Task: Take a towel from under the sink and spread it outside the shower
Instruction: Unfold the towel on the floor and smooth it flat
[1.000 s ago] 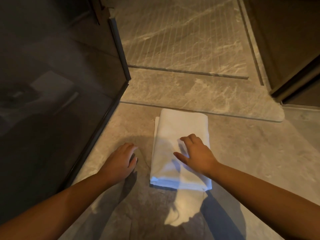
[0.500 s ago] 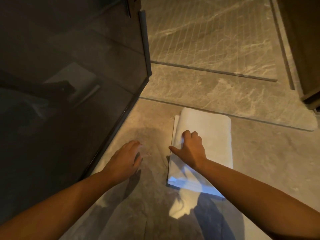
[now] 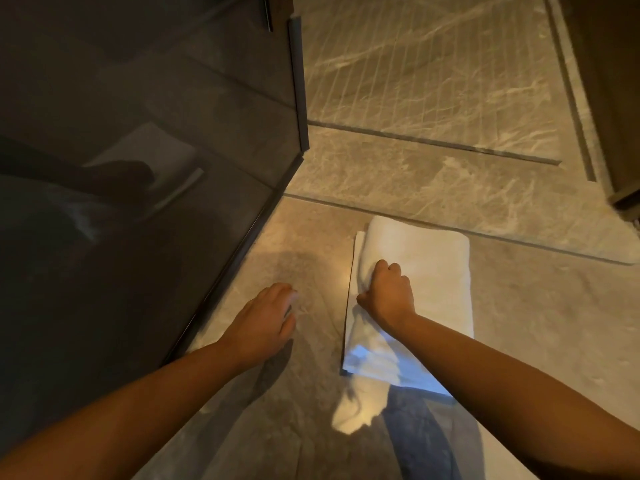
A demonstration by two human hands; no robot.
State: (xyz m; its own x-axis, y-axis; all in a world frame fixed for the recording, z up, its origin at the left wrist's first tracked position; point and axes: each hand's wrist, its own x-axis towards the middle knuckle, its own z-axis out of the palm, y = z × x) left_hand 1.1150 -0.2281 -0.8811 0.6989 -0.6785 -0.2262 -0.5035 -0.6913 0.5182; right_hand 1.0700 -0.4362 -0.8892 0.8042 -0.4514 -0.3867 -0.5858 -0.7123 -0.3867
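Now the right hand (image 3: 386, 294) grips the folded towel (image 3: 433, 268) at its left edge, no longer lying flat.
Beside it the left hand (image 3: 266, 317) rests open on the floor (image 3: 540, 327); glass door (image 3: 138, 209) close left, threshold (image 3: 415, 188) just beyond, bare floor right.

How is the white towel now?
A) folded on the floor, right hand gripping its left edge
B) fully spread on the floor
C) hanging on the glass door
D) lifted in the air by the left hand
A: the towel lies folded on the floor, the right hand curled round its left edge, the left hand apart.
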